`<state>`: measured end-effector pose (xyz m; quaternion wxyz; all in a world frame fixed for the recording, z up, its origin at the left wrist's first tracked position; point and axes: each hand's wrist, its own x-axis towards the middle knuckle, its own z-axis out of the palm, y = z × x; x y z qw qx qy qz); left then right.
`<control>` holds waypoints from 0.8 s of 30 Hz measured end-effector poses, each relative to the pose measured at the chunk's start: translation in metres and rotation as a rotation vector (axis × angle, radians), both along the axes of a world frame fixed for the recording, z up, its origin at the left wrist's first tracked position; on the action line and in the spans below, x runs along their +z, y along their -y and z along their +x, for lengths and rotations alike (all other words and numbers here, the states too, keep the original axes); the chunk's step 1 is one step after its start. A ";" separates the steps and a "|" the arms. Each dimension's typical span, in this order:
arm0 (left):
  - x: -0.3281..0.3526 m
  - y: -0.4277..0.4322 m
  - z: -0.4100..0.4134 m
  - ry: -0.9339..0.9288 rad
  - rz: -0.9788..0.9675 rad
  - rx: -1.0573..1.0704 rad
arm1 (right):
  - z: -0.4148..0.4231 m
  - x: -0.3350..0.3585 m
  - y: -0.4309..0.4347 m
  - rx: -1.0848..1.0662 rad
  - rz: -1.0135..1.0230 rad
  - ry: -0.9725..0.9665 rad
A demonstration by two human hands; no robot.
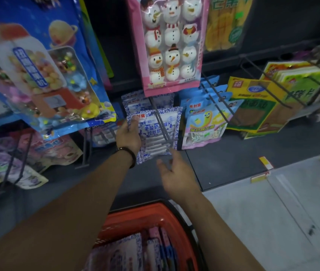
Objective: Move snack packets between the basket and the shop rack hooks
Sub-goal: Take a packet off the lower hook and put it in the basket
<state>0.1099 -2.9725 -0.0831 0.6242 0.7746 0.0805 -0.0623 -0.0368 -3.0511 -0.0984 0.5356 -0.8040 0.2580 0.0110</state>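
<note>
A blue-and-white patterned snack packet [155, 132] hangs at the front of a black rack hook [160, 122], with more of the same packets behind it. My left hand [129, 136] grips that packet by its left edge. My right hand [176, 171] hovers just below the packet's lower right corner, fingers spread, holding nothing. An orange basket [135, 218] sits low in front of me, with several blue-and-white and pink packets standing inside it.
A pink snowman marshmallow pack [172, 44] hangs above the hook. A large blue candy bag [38, 75] hangs at the left. Blue-and-yellow packets [204, 122] and green-yellow boxes [256, 106] fill hooks to the right. A white floor [272, 212] lies at the lower right.
</note>
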 end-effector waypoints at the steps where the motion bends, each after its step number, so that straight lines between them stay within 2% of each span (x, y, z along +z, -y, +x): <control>1: -0.001 -0.001 0.002 -0.015 -0.027 -0.002 | -0.001 -0.001 -0.002 0.016 0.011 -0.017; 5: -0.005 -0.009 0.001 -0.077 -0.066 -0.036 | -0.002 -0.004 -0.006 0.105 -0.014 -0.105; 7: -0.012 -0.019 -0.001 -0.076 0.001 -0.037 | -0.003 -0.010 -0.008 0.136 -0.055 -0.143; 10: -0.027 -0.049 -0.021 -0.128 0.240 -0.149 | -0.008 -0.017 -0.014 0.190 -0.137 -0.200; 14: -0.028 -0.116 -0.081 -0.037 0.299 -0.480 | -0.018 -0.015 -0.036 0.317 -0.261 -0.253; 18: -0.009 -0.207 -0.143 -0.011 0.577 -0.966 | -0.037 -0.021 -0.078 0.424 -0.341 -0.263; 20: -0.003 -0.253 -0.168 0.164 0.789 -1.132 | -0.048 -0.037 -0.100 0.377 -0.265 -0.298; 22: -0.008 -0.291 -0.185 0.260 0.998 -1.167 | -0.060 -0.059 -0.119 0.240 -0.101 -0.368; 23: -0.015 -0.305 -0.193 0.240 1.010 -1.145 | -0.064 -0.073 -0.126 0.192 -0.049 -0.425; 24: -0.021 -0.313 -0.198 0.166 0.939 -1.132 | -0.070 -0.084 -0.132 0.163 -0.004 -0.460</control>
